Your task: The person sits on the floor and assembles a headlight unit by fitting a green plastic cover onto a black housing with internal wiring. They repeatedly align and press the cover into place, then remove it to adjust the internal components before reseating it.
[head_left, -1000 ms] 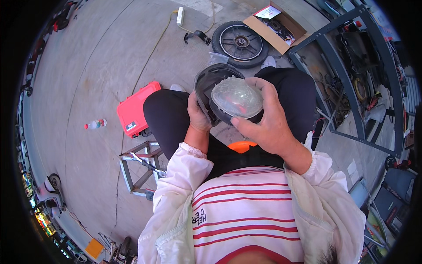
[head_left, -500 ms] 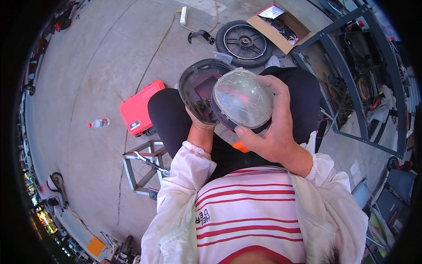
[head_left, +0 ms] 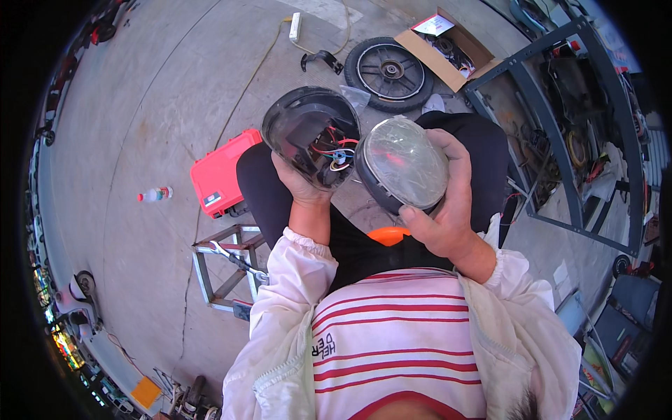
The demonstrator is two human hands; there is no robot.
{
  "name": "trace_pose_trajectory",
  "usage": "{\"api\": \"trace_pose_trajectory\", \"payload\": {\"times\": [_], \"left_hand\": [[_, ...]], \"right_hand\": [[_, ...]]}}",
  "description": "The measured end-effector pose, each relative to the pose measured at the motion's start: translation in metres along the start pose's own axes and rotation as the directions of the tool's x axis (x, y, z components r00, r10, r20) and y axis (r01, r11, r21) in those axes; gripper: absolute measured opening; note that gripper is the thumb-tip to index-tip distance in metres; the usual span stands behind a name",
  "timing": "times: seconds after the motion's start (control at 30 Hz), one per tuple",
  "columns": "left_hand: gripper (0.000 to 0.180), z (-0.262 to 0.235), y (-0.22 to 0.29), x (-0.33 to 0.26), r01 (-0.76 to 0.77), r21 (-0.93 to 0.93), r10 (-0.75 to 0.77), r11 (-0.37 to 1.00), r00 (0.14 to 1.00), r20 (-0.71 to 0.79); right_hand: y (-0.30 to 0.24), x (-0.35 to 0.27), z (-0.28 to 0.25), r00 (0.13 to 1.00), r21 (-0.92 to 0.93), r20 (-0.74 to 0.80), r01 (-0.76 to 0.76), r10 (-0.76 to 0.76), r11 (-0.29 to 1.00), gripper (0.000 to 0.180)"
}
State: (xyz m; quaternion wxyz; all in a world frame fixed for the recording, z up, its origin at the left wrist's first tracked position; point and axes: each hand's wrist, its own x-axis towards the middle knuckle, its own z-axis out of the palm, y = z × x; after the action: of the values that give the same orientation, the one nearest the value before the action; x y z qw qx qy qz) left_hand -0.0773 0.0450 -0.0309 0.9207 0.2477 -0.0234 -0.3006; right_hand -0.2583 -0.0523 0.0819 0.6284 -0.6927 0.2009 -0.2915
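My left hand (head_left: 305, 185) is closed around the lower side of a black headlight housing (head_left: 294, 129), a rounded shell whose hollow inside faces up. Red, blue and white wires (head_left: 338, 155) show inside it. In my right hand (head_left: 448, 217) is a round headlight lamp (head_left: 406, 159), its clear lens wrapped in crinkled film and its rim black. The thumb presses the near edge while the fingers curl round the right side. The two parts are held side by side above my lap, their edges close together; whether a wire joins them I cannot tell.
Beyond my knees lie a spoked black wheel (head_left: 392, 68) and an open cardboard box (head_left: 458, 70) of parts. To the left are a red case (head_left: 222, 171), a bottle (head_left: 155, 194) and a metal frame stool (head_left: 227, 287) with a wrench (head_left: 238, 260). A grey steel rack (head_left: 539, 98) stands at right.
The housing has moved left and tilted, away from the lamp, so its inside wires now show. My right hand has shifted the lamp slightly right and nearer to me.
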Motion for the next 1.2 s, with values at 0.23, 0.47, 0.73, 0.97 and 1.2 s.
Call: {"api": "trace_pose_trajectory", "payload": {"times": [0.23,0.47,0.73,0.97,1.2], "left_hand": [[0.056,0.002,0.013,0.003,0.02,0.107,-0.022,0.994,1.0,0.018],[0.053,-0.001,0.023,0.008,-0.077,0.085,0.081,0.993,0.996,-0.041],[0.064,0.015,0.036,-0.002,-0.312,0.395,0.272,0.864,0.95,0.154],[0.056,0.097,0.084,-0.008,-0.764,0.518,0.215,0.384,0.619,0.755],[0.058,0.109,0.092,-0.028,-0.827,0.388,0.267,0.407,0.514,0.815]], "right_hand": [[0.021,0.008,-0.003,0.986,0.381,0.108,-0.162,0.13,0.91,0.08],[0.035,0.014,-0.012,0.968,0.566,0.124,-0.249,0.218,0.786,0.081],[0.031,0.004,-0.015,0.967,0.39,0.11,-0.254,0.23,0.885,0.095],[0.014,0.005,-0.02,0.988,0.4,0.142,-0.12,0.068,0.909,0.093],[-0.014,0.011,-0.017,0.987,0.542,0.14,-0.013,-0.075,0.84,0.098]]}}
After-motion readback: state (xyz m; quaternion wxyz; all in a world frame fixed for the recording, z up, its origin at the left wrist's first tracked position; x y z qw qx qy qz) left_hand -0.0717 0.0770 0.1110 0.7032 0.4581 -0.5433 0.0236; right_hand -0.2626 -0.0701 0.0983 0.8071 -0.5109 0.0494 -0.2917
